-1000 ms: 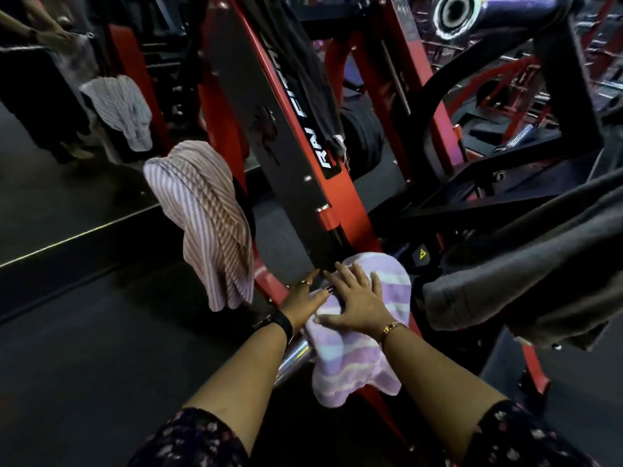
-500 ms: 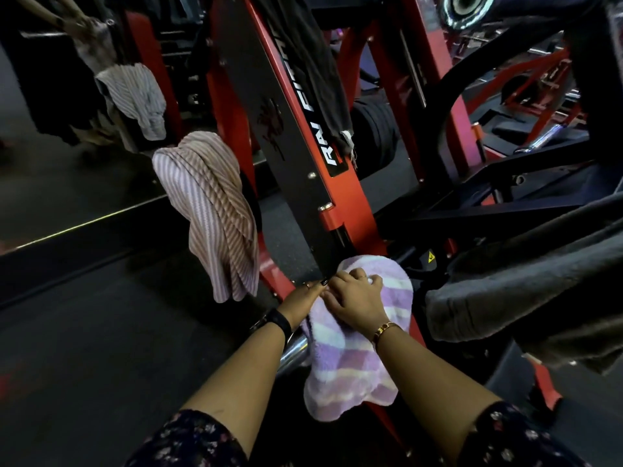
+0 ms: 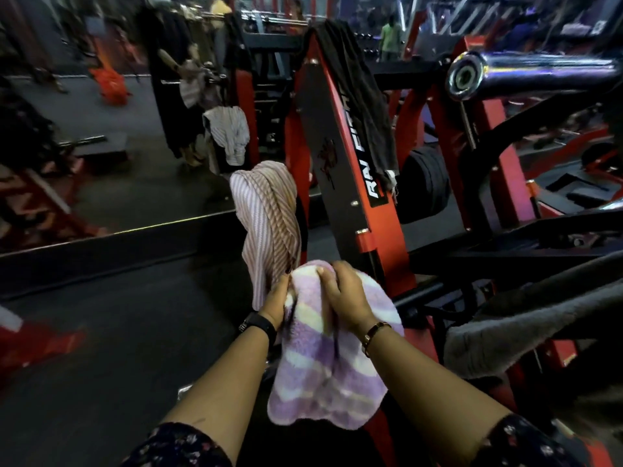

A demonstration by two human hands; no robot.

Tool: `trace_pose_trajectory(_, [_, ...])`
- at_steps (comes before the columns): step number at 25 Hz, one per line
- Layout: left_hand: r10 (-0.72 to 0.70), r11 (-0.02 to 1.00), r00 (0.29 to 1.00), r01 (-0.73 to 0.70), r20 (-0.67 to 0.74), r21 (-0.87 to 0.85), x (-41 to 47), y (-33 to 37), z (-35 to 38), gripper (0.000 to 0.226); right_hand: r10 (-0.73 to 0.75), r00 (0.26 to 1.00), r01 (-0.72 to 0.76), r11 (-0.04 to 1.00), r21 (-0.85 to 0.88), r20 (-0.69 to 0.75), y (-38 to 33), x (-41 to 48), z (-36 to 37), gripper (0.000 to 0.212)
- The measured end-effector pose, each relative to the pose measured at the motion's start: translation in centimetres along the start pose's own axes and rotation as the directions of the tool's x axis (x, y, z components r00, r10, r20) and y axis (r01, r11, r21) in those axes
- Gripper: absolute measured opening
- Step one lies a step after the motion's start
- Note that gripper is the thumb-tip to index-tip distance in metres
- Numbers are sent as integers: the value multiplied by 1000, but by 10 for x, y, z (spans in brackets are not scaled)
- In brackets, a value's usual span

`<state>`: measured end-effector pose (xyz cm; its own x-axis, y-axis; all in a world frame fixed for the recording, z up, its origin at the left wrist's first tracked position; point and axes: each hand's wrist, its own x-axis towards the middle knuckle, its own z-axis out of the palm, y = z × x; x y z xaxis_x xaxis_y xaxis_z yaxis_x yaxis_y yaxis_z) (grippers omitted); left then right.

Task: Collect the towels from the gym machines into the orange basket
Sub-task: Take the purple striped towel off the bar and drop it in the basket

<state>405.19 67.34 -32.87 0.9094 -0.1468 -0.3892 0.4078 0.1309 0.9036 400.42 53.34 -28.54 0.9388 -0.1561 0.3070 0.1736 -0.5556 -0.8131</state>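
A fluffy purple-and-white striped towel (image 3: 328,375) hangs from both my hands in front of the red machine. My left hand (image 3: 274,298) pinches its left top edge and my right hand (image 3: 347,294) clutches its top right. Just behind my left hand, a pink striped towel (image 3: 268,217) drapes over a machine arm. Over the top of the red upright lies a dark towel (image 3: 359,96). At the right a grey towel (image 3: 526,325) rests on a black bar. An orange basket (image 3: 109,84) shows blurred at the far left, apparently in a mirror.
The red and black machine frame (image 3: 337,183) stands straight ahead, with a chrome bar end (image 3: 467,77) at upper right. A wall mirror at the left reflects a person and a striped towel (image 3: 227,133). Dark floor (image 3: 118,348) lies open at the lower left.
Both hands closed on the purple towel and lifted it off the chrome bar, bunching its top. The view tilted upward, showing more of the gym and mirror.
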Motion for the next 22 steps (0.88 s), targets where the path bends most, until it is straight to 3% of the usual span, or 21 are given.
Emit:
trace_pose_trajectory(2, [-7, 998, 1000, 5, -23, -62, -26, 18, -10, 49, -15, 1000, 13, 991, 130, 20, -28, 0, 6, 28])
trace_pose_trajectory(4, [92, 986, 995, -97, -40, -136, -47, 37, -18, 67, 10, 997, -32, 960, 277, 78, -49, 4, 16, 16])
trace_pose_trajectory(6, [186, 961, 980, -196, -72, -193, -59, 55, -23, 36, 39, 990, -89, 916, 391, 133, -66, 9, 30, 15])
trace_pose_trajectory(9, [273, 943, 952, -293, -139, -157, -65, 77, -39, 44, 61, 984, -143, 829, 541, 168, -87, 11, 50, 17])
trace_pose_trajectory(12, [313, 934, 938, -332, -146, -132, -83, 93, -57, 35, 46, 984, -135, 817, 561, 170, -105, 16, 72, 19])
trace_pose_trajectory(15, [296, 950, 930, -310, -217, -33, -88, 97, -83, 24, -1, 994, -49, 882, 469, 107, -122, 24, 96, 33])
trace_pose_trajectory(18, [179, 983, 971, -184, -161, -17, -89, 98, -116, 41, -50, 994, 12, 933, 359, 95, -137, 31, 125, 46])
trace_pose_trajectory(22, [350, 935, 885, -314, -306, 162, -61, 102, -170, 51, -40, 989, -33, 880, 473, 143, -162, 40, 177, 55])
